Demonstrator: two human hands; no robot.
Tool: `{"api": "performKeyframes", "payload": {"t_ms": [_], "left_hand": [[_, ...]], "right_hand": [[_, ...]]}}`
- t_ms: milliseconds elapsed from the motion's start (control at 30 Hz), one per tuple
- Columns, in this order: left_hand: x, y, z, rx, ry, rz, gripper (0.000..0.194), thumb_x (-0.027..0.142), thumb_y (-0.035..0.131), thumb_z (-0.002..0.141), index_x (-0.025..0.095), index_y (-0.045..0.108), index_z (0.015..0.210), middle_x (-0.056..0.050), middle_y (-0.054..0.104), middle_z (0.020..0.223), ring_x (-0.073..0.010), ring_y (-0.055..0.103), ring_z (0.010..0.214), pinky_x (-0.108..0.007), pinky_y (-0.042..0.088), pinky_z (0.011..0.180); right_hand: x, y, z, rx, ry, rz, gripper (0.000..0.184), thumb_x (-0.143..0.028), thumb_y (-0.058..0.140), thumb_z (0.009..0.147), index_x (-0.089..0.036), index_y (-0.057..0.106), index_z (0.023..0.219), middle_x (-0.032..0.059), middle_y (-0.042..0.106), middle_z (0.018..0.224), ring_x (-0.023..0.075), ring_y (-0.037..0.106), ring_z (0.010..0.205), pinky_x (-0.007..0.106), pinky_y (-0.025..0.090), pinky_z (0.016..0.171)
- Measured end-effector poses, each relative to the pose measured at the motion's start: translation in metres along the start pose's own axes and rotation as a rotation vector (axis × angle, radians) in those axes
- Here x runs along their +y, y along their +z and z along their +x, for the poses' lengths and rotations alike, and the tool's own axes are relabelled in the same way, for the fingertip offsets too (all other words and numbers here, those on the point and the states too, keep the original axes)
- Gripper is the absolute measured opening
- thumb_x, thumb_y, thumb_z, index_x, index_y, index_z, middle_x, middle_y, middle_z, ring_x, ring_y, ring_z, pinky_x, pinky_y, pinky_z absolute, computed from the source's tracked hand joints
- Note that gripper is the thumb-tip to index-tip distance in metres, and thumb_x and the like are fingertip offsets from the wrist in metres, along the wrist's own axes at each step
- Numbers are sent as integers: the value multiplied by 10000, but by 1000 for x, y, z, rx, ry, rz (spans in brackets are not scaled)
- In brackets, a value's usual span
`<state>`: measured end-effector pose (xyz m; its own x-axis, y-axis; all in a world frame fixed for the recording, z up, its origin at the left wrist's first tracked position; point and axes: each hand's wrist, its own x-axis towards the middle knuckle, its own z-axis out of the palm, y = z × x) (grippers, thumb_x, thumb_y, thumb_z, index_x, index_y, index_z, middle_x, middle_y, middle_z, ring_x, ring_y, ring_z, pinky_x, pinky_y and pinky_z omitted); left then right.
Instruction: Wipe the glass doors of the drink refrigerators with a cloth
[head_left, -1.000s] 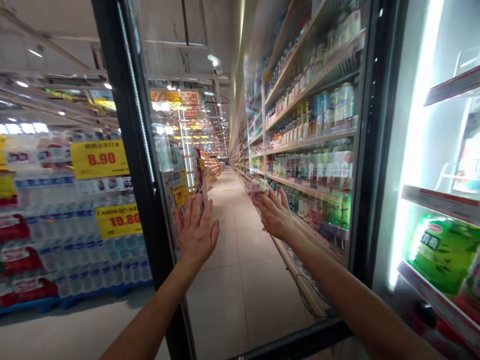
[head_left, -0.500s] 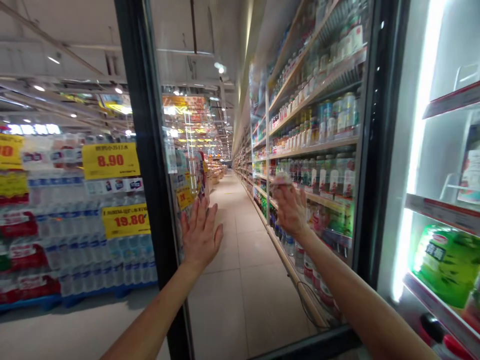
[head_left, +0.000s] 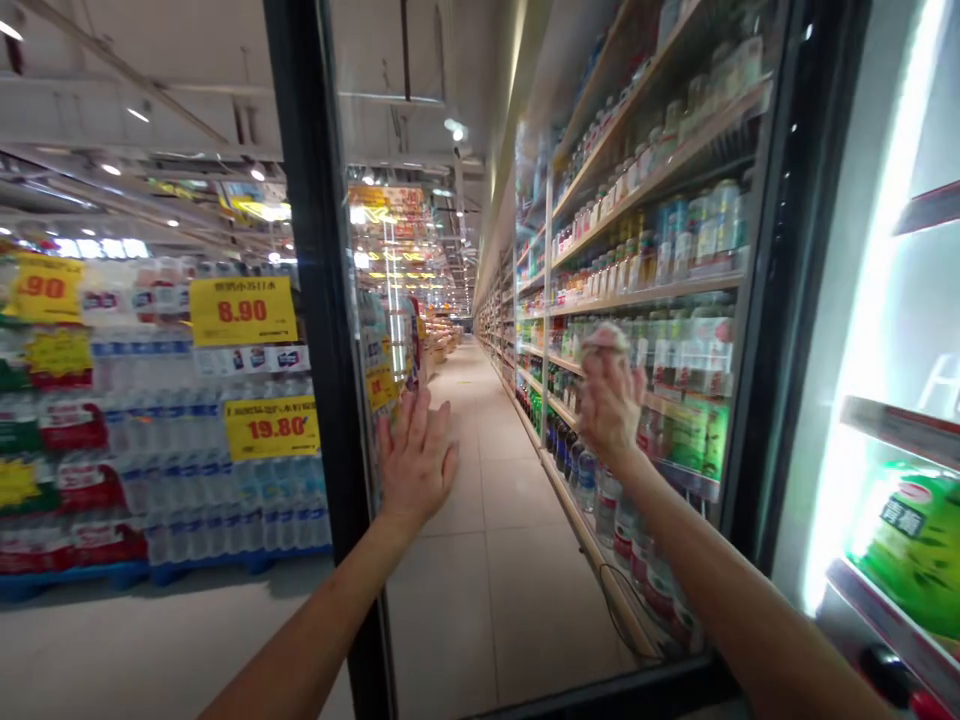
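A glass door (head_left: 442, 610) with a black frame (head_left: 311, 260) stands swung open in front of me. My left hand (head_left: 420, 460) lies flat on the pane near its left side, palm to the glass and fingers spread. Farther right, my right hand (head_left: 611, 415) is raised at the pane with its fingers bent around a pale, crumpled cloth (head_left: 606, 338). The cloth shows above the fingertips, and motion blurs it somewhat. Most of it is hidden behind the hand.
Lit cooler shelves (head_left: 900, 430) with a green pouch (head_left: 911, 540) are at the right. Through the glass I see shelves of bottles (head_left: 645, 290) and a tiled aisle (head_left: 465, 400). Stacked water packs (head_left: 225, 490) with yellow price signs (head_left: 244, 310) stand at the left.
My right hand has shifted a little to the right with the cloth. The left hand keeps its place on the glass. The whole scene has slid slightly rightward in view.
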<state>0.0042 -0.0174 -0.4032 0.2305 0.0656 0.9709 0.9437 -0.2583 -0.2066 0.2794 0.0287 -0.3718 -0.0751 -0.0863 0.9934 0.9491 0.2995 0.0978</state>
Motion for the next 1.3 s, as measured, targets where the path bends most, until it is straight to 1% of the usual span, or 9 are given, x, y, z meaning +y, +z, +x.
{"api": "performKeyframes", "payload": {"t_ms": [67, 133, 333, 533, 733, 900, 967, 1200, 1300], "left_hand": [[0, 0, 0, -4, 0, 5, 586, 270, 528, 793, 191, 334, 1340, -140, 367, 1385, -233, 187, 1349, -466, 138, 1085], [0, 0, 0, 1, 2, 8, 577, 272, 520, 798, 188, 337, 1338, -143, 368, 1384, -230, 191, 1348, -461, 135, 1086], [-1, 1, -1, -6, -5, -6, 567, 283, 513, 804, 187, 342, 1336, -143, 352, 1393, -237, 189, 1348, -461, 131, 1085], [-1, 3, -3, -15, -25, -56, 573, 265, 486, 817, 219, 300, 1356, -107, 290, 1429, -227, 168, 1354, -461, 98, 1094], [-2, 3, -3, -14, -29, -49, 601, 177, 446, 816, 212, 239, 1379, -108, 292, 1430, -213, 142, 1360, -467, 93, 1096], [-1, 2, -2, -13, -20, -23, 607, 180, 450, 813, 193, 231, 1379, -122, 324, 1413, -211, 150, 1358, -469, 109, 1094], [0, 1, -2, -11, -18, -20, 605, 175, 451, 811, 193, 237, 1377, -123, 326, 1412, -211, 146, 1359, -468, 108, 1095], [0, 3, -2, 5, -8, -25, 630, 178, 454, 813, 207, 199, 1389, -117, 284, 1430, -207, 139, 1359, -465, 100, 1097], [0, 2, -2, -8, -15, -18, 613, 179, 454, 815, 204, 223, 1382, -120, 304, 1422, -206, 133, 1360, -461, 102, 1097]], "right_hand": [[15, 2, 10, 122, 275, -33, 503, -238, 346, 842, -211, 356, 1344, 120, 370, 1398, 275, 315, 1300, 550, 241, 1031], [10, 4, 11, 134, 317, -21, 507, -230, 337, 844, -205, 346, 1350, 123, 359, 1405, 280, 309, 1303, 551, 244, 1029], [-28, 1, -11, -161, -350, 127, 531, -193, 431, 795, -298, 392, 1314, 25, 495, 1309, 226, 310, 1308, 482, 190, 1086], [15, 4, 15, 120, 304, -1, 493, -240, 326, 839, -166, 396, 1321, 143, 357, 1398, 294, 304, 1298, 555, 214, 1033], [3, 1, -7, -85, -44, 32, 436, -257, 404, 799, -252, 507, 1223, 56, 476, 1323, 237, 345, 1281, 483, 205, 1068], [48, -2, 6, 148, 421, -20, 486, -261, 347, 817, -200, 437, 1291, 114, 367, 1403, 274, 321, 1293, 544, 218, 1035], [45, -1, 10, 189, 478, -25, 491, -260, 339, 824, -190, 428, 1302, 130, 366, 1402, 279, 320, 1295, 540, 231, 1031], [-22, 2, -13, -172, -283, 90, 479, -207, 421, 802, -300, 448, 1272, 16, 504, 1302, 217, 312, 1307, 463, 199, 1084], [13, 1, -3, -33, -33, 2, 475, -252, 388, 821, -249, 432, 1294, 69, 448, 1351, 258, 327, 1295, 513, 187, 1066]]}}
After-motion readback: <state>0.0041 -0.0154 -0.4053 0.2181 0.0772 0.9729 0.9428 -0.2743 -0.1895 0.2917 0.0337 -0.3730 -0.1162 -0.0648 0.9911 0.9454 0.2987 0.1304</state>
